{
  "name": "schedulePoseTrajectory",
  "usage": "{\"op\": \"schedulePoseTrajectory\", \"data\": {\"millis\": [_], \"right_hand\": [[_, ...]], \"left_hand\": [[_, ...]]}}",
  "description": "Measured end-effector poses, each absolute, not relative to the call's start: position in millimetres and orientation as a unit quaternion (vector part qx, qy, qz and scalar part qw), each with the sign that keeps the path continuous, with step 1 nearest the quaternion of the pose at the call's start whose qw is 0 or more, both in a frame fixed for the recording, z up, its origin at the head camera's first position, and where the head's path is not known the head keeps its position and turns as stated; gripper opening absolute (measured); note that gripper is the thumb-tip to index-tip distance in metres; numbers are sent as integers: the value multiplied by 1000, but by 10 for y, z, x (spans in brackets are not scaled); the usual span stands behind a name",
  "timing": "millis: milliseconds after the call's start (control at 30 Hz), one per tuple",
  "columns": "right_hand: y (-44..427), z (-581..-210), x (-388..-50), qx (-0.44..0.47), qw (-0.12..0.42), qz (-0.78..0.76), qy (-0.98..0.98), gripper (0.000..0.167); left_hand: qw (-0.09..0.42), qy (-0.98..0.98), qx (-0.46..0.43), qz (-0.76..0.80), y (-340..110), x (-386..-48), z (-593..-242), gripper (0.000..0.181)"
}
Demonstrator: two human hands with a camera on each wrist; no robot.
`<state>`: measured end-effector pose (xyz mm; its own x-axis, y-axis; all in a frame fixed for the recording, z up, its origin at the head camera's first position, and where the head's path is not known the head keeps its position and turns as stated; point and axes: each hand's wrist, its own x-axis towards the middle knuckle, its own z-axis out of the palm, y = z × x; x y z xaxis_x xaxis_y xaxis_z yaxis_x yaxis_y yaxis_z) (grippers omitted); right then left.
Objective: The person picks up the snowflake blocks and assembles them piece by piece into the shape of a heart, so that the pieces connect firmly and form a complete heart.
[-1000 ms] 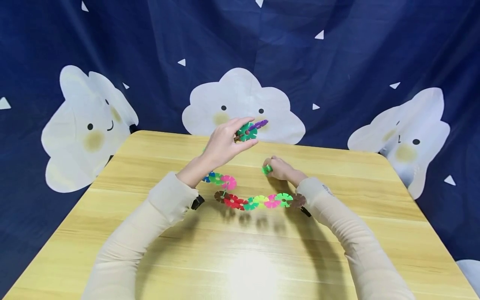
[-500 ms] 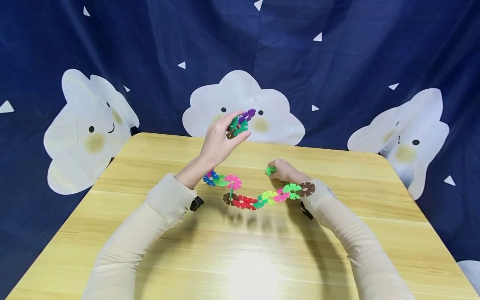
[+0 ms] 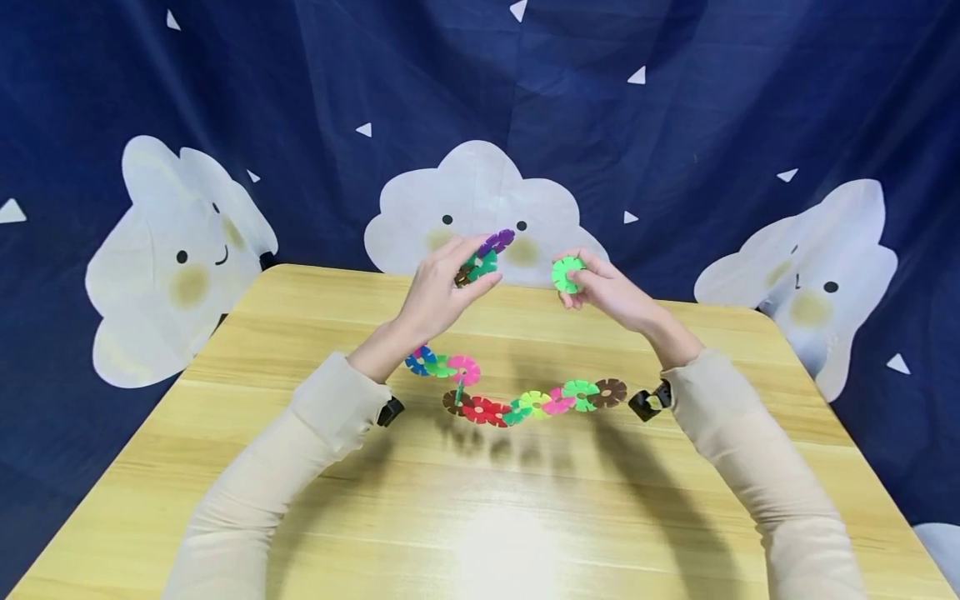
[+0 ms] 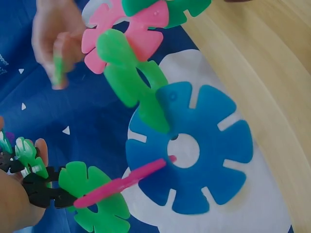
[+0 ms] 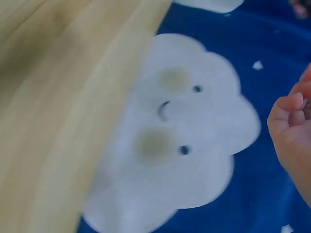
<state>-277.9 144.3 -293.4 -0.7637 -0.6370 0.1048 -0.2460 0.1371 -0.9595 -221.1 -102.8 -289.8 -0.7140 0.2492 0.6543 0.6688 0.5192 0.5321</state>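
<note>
My left hand (image 3: 438, 287) grips one end of a chain of slotted flower-shaped plastic discs above the table's far part. A purple disc (image 3: 497, 242) and a teal disc (image 3: 483, 266) stick out between thumb and fingers. Below the wrist the chain hangs in the air, bending rightward through a red disc (image 3: 487, 411) to a brown disc (image 3: 611, 392) at its free end. In the left wrist view a large blue disc (image 4: 218, 126) joins green and pink ones. My right hand (image 3: 617, 293) pinches a loose bright green disc (image 3: 566, 274), raised level with the left hand and apart from it.
The wooden table (image 3: 750, 467) stretches under both arms, with shadows of the chain and arms on it. Behind its far edge hangs a dark blue curtain (image 3: 450, 75) printed with white clouds. Black straps (image 3: 651, 402) sit at the wrists.
My right hand has risen from near the tabletop with the green disc, which now faces the head camera. The left hand shifted slightly left, then stayed nearly still, while the chain swung a little.
</note>
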Motion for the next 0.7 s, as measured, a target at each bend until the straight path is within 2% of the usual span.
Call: {"op": "schedulePoseTrajectory", "data": {"millis": [167,367,533,700], "right_hand": [[1441,-2695,-2523,-348,124,-550,749,18],[1359,-2557,-2326,-394,48,-578,713,24],[1278,-2522,-2264,-385,-17,-605,697,28],[1254,-2520,-2241,-382,-52,-561,733,31]], "left_hand": [[243,-833,-296,-399,-985,-2192,-2908,42],[256,-830,-332,-367,-925,-2170,-2946,39],[278,-826,-353,-340,-865,-2149,-2970,38],[278,-827,-364,-327,-795,-2111,-2946,38]]}}
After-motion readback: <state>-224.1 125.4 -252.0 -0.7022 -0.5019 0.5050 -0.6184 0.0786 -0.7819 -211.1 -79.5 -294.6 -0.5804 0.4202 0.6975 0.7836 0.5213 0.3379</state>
